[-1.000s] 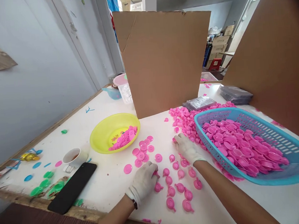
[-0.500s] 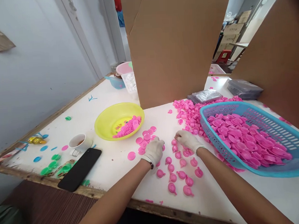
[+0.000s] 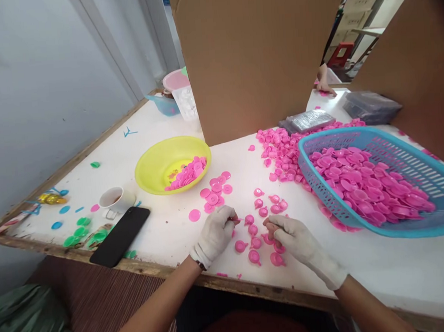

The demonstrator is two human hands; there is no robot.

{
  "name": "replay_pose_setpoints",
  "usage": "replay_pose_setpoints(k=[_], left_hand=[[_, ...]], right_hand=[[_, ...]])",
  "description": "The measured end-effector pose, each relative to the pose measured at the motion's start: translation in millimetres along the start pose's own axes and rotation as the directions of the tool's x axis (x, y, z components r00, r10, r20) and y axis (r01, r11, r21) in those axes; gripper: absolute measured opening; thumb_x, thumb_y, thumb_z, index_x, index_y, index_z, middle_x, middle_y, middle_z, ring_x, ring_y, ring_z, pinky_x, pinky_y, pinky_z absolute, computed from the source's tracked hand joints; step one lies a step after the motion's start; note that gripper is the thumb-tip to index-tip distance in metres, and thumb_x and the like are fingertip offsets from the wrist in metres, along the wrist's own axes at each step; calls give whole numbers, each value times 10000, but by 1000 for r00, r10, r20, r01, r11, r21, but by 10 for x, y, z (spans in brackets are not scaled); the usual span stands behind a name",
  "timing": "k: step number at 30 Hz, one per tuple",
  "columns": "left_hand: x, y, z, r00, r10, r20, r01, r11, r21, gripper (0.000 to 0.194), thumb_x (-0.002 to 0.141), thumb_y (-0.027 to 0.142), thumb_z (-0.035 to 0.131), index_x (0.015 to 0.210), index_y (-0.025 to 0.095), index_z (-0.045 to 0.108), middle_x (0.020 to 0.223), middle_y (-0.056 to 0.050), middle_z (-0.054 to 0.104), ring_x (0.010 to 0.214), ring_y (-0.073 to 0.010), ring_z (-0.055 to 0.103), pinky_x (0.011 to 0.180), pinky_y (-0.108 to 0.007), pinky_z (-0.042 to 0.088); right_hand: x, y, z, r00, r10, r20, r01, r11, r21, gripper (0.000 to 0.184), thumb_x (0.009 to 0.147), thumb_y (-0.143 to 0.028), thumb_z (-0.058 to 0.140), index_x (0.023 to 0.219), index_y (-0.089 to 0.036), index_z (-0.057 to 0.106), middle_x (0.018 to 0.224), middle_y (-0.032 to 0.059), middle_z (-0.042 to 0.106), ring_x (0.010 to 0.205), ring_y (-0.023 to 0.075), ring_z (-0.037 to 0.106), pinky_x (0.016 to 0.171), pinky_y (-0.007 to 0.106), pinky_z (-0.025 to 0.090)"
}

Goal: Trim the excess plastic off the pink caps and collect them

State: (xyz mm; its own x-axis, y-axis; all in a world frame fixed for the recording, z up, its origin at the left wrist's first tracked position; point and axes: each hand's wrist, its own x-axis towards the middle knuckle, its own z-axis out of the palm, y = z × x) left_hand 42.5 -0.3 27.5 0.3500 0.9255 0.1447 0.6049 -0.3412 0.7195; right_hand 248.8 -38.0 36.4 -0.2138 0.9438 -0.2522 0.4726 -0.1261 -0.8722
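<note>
My left hand (image 3: 215,232), in a white glove with bare fingertips, pinches a thin pink disc (image 3: 237,219) seen edge-on. Just right of it lie several small round pink plastic pieces with short tabs (image 3: 252,229), spread in loose rows. My right hand (image 3: 294,235), gloved the same way, is closed over the right side of these rows. Its fingers hide whatever they may hold. Flat pink discs (image 3: 216,187) lie beyond my left hand, some overlapping. More discs rest in a yellow bowl (image 3: 150,165).
A blue basket (image 3: 333,204) of pink pieces stands right, beside a heap of tabbed pieces (image 3: 281,150). Left are a white cup (image 3: 124,199) and a black phone (image 3: 121,237). A cardboard sheet (image 3: 260,58) stands behind; another person's hand (image 3: 325,83) shows beyond it.
My right hand has come nearer the table's front edge. My left hand has left the flat discs and now holds one beside the rows. Another person's hand has appeared at the back.
</note>
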Motion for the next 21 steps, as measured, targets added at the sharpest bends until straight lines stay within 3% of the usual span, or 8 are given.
replay_pose_setpoints(k=[2,4,6,8,11,17,21], left_hand=[[-105,153,27,986,153,71,-150,988,-44,213,760,61,390,765,181,566,831,-22,580,772,-109,533,709,-225,437],[-232,299,79,964,222,144,-216,975,-62,238,784,76,383,823,194,586,935,-37,582,841,-117,541,745,-226,441],[-369,408,145,977,143,159,-134,989,-68,225,805,111,400,899,202,582,979,-46,583,852,-127,549,752,-238,445],[-490,476,220,983,-34,181,50,995,-84,187,825,160,408,915,200,567,875,-36,601,754,-126,556,704,-246,448],[-578,535,364,940,-181,288,207,976,-62,178,848,220,394,886,205,568,726,-16,591,651,-133,534,641,-258,431],[-416,629,645,897,-112,428,93,994,66,170,804,174,424,857,201,583,736,-49,585,742,-177,526,698,-292,396],[-328,679,674,861,-140,488,161,987,-2,184,801,170,390,800,201,571,670,-14,547,626,-136,469,595,-256,362]], right_hand=[[-76,-60,64,983,114,147,-150,954,258,197,816,-342,380,825,-194,509,709,-5,576,497,92,496,455,209,357],[-143,-97,55,959,130,252,-224,893,392,220,805,-379,439,871,-185,520,673,-14,568,489,85,499,454,200,365],[-218,-69,-26,962,127,243,-223,879,421,224,787,-386,500,858,-176,531,604,-28,543,496,83,491,471,198,374],[-310,35,-136,974,162,158,-213,894,393,230,780,-395,523,825,-170,530,577,-27,545,504,87,496,478,203,380],[-444,276,-210,963,262,66,-269,904,333,236,768,-409,531,752,-177,493,538,-39,525,478,88,497,462,206,377],[-559,618,-2,948,301,103,-318,882,349,209,796,-395,483,774,-187,469,620,-49,535,475,69,506,447,188,363],[-635,659,-53,930,353,103,-367,868,334,209,794,-399,484,793,-191,455,566,-60,515,440,73,486,409,178,322]])
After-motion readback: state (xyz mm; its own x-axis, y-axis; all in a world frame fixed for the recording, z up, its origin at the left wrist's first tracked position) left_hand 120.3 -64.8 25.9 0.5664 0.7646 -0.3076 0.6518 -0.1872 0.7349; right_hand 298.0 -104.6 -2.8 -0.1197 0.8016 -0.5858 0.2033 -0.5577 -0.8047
